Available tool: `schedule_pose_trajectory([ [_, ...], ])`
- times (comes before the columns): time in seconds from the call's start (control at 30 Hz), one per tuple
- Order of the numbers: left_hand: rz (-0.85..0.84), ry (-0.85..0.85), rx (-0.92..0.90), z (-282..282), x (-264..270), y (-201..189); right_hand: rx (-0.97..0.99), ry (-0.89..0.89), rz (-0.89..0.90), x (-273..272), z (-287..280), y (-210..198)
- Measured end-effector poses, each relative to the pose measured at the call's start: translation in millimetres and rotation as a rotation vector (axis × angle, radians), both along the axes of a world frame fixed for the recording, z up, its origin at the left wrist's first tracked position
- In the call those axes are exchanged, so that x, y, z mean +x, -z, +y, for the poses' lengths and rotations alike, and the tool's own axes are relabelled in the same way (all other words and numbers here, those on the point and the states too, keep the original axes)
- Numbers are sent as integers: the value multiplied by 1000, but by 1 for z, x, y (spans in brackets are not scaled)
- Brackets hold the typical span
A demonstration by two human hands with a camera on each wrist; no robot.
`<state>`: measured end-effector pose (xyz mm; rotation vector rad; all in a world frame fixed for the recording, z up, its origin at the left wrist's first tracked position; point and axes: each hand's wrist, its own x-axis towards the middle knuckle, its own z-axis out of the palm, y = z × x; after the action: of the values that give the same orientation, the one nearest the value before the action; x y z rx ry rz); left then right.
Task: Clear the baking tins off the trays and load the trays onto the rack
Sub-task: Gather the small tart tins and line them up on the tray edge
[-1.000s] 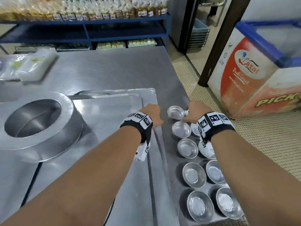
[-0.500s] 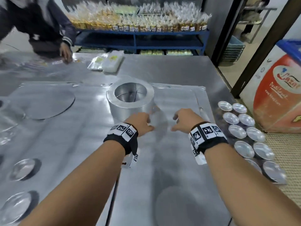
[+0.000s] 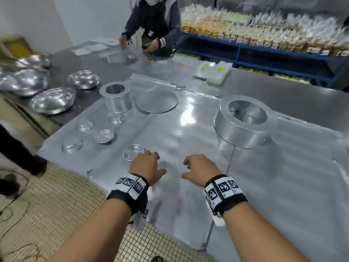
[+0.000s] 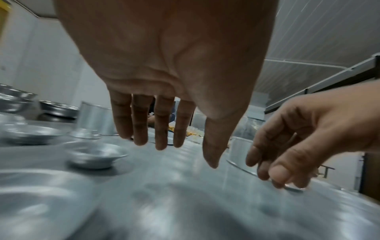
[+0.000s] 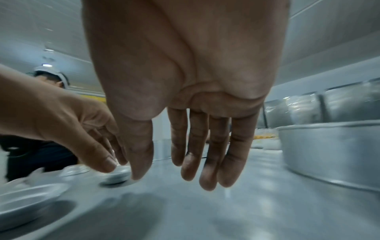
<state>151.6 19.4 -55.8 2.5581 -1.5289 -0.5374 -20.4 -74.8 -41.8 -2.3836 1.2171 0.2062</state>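
Note:
Wide steel trays [image 3: 188, 186] cover the table. Several small round baking tins sit on the left tray; the nearest one [image 3: 133, 152] [image 4: 96, 154] [image 5: 118, 175] lies just beyond my left hand's fingertips. My left hand [image 3: 145, 164] [image 4: 174, 146] hovers low over the tray, fingers straight and holding nothing. My right hand [image 3: 197, 170] [image 5: 185, 170] hangs beside it, also with nothing in it. A tall ring tin [image 3: 117, 99] and a flat disc [image 3: 156, 101] stand at the back. A larger ring tin [image 3: 245, 121] [image 5: 333, 154] stands to the right.
Big steel bowls [image 3: 52, 100] lie on the table's left end. Another person [image 3: 153, 25] works at the far side, near plastic packs [image 3: 213, 70]. A blue shelf [image 3: 264, 53] holds bagged goods. The tray's near corner overhangs tiled floor [image 3: 56, 205]. Someone's leg [image 3: 18, 154] is at the left.
My view and both hands swung left, away from the rows of small tins at the table's right edge, across the tray to the small tins on its left side.

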Motion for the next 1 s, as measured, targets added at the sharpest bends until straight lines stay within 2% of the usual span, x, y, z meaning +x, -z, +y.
schedule_pose_trajectory([
  [0.17,-99,-150,97,43,28,19,-4,-141,9,67,20,11],
  [0.27,-75,-165,110,57,40,27,-26,-203,6,98,26,15],
  [0.4,37,-161,81,67,50,29,-65,-268,8,135,30,20],
  [0.6,59,-168,80,82,72,26,-121,-298,-15,185,29,29],
  [0.8,74,-234,42,99,90,19,-142,-336,75,217,25,39],
  [1.0,93,-264,-6,105,96,17,-124,-323,79,218,24,39],
])
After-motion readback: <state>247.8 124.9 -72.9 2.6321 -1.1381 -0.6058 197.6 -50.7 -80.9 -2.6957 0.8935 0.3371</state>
